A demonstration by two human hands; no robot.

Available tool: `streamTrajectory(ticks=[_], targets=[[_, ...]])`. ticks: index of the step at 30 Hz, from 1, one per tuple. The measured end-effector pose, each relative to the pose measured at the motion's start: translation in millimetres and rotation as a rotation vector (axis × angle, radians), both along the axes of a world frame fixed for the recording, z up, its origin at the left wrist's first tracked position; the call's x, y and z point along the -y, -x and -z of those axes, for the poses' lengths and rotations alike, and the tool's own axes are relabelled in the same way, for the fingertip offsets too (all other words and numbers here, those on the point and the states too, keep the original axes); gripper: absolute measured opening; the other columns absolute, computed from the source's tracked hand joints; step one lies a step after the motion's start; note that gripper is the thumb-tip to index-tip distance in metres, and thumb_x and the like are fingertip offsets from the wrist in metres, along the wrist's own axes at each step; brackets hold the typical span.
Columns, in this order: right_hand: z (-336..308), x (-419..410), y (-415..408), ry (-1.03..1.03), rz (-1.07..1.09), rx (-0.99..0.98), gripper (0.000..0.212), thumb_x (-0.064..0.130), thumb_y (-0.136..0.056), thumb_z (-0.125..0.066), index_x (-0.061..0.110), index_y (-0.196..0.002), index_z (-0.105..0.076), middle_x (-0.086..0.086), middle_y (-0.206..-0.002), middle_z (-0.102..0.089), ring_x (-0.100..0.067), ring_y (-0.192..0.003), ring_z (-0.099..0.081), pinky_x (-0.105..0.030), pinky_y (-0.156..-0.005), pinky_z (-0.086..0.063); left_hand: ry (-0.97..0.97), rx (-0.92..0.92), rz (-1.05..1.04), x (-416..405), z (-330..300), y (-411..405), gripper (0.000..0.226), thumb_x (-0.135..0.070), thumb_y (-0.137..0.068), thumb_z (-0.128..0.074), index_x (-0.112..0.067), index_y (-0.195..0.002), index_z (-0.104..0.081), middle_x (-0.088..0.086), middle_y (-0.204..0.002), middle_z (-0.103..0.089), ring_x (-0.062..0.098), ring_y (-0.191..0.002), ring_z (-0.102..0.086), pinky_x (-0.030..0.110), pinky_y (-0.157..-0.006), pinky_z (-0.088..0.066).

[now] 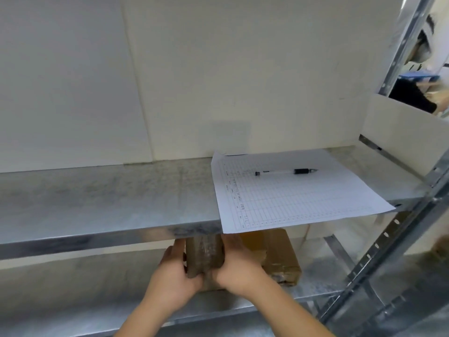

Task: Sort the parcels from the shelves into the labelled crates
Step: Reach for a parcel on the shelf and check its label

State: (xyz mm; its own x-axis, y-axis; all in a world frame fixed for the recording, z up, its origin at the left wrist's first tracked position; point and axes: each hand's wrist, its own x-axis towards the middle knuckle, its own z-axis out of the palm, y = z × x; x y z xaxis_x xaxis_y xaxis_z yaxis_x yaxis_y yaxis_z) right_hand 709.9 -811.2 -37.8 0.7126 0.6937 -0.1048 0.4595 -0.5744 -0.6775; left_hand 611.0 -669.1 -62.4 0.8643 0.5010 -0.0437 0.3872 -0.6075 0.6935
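Both hands reach under the upper shelf (109, 205): the left hand (173, 280) and right hand (239, 268) clasp a small tape-wrapped parcel (205, 254) from either side, fingers curled round it, near the front edge of the lower shelf (323, 271) beside a larger parcel (277, 254). The glossy tape looks slippery and the box stiff and probably light, so a grip on opposite side faces seems soundest. A sheet (291, 190) and pen (286, 171) lie above.
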Motion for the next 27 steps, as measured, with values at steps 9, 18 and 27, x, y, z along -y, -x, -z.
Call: streamTrajectory(ticks=[9,18,27], targets=[[-13.9,-31.4,40.7,-0.084,-0.082,-0.015,0.066,0.028,-0.08,-0.078,0.044,-0.129,-0.036,0.015,-0.117,-0.05,-0.009,-0.105,-0.056,-0.027,-0.093,-0.051,0.018,0.026,-0.03,-38.8,-6.4,59.2,0.106,-0.031,-0.059,-0.08,-0.047,-0.144,-0.02,-0.007,-0.096,-0.064,0.003,-0.072,-0.067,0.022,-0.066,-0.055],[-5.9,-132.0,131.1,-0.197,-0.108,-0.073,0.032,0.07,-0.096,-0.038,0.04,-0.107,-0.042,0.005,-0.109,-0.062,-0.012,-0.096,-0.062,-0.035,-0.084,-0.051,0.083,0.13,-0.151,-115.0,-10.5,174.7,0.064,-0.028,-0.074,-0.073,-0.059,-0.115,-0.034,-0.008,-0.1,-0.065,0.007,-0.075,-0.067,0.034,-0.08,-0.057],[4.7,-238.2,254.7,-0.308,-0.246,-0.097,0.042,0.048,-0.088,-0.064,0.051,-0.12,-0.037,0.013,-0.126,-0.058,-0.004,-0.112,-0.056,-0.033,-0.096,-0.048,-0.006,0.216,-0.346,-188.6,-23.5,315.7,0.035,-0.045,-0.091,-0.066,-0.044,-0.102,-0.033,-0.011,-0.069,-0.066,0.008,-0.056,-0.058,0.027,-0.058,-0.047]])
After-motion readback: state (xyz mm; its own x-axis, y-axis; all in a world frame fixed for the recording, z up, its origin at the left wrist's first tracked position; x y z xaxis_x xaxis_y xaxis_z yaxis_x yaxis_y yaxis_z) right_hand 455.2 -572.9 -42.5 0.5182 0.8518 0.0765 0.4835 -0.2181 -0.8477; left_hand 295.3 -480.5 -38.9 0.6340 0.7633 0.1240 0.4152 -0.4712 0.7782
